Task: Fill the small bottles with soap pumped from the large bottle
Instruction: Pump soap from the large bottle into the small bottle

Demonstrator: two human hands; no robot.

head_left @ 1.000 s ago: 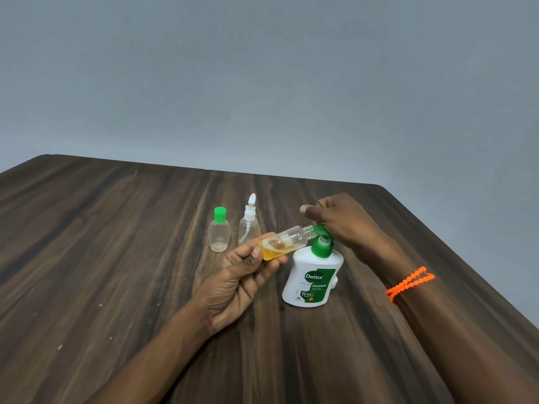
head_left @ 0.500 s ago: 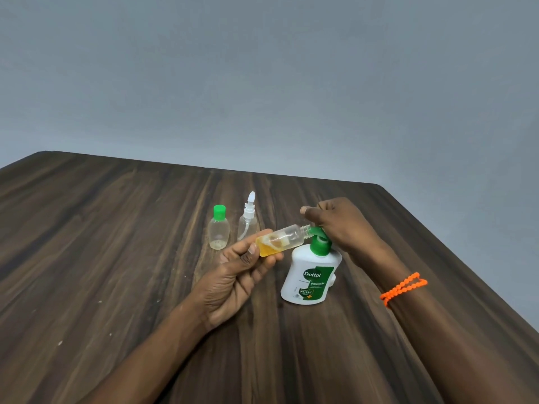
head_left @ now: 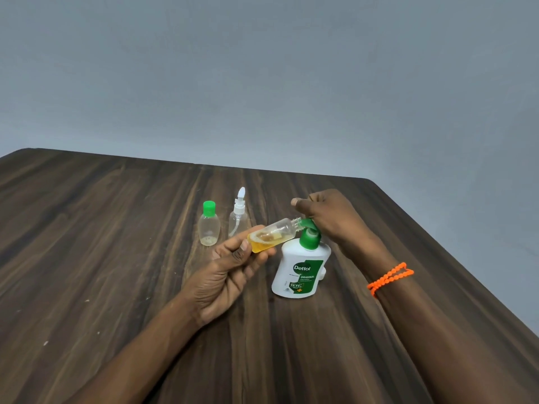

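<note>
1. A plain grey-blue wall (head_left: 262, 83) stands behind a dark wood-grain desk (head_left: 87, 243), which fills the lower half of the head view.
2. The large bottle (head_left: 300, 269), white with a green label reading "Dettol Original", stands upright on the desk right of centre; its green pump (head_left: 309, 237) rises from the neck.
3. The right hand (head_left: 329, 217) rests on top of the pump head, fingers curled over it and the thumb stretched out to the left. Its grip is closed on the pump.
4. An orange beaded band (head_left: 389, 277) circles the right wrist.
5. The left hand (head_left: 230, 269) holds a small clear bottle (head_left: 272, 236) by its base, pinched between thumb and fingertips. This grip is closed on the bottle.
6. That small clear bottle lies tilted, base low at the left and open neck raised to the right, where it meets the pump's spout. Amber soap (head_left: 262, 244) pools in its lower end, filling part of it.
7. Two more small bottles stand upright on the desk behind the left hand, near each other but apart: a green-capped bottle (head_left: 208, 224) on the left and a spray bottle (head_left: 238, 217) with a white nozzle on the right.
8. The green-capped bottle looks nearly empty, with a little pale residue at its bottom.
9. Whether the spray bottle holds any liquid cannot be told.
10. Both forearms reach in from the lower edge of the view.
</note>
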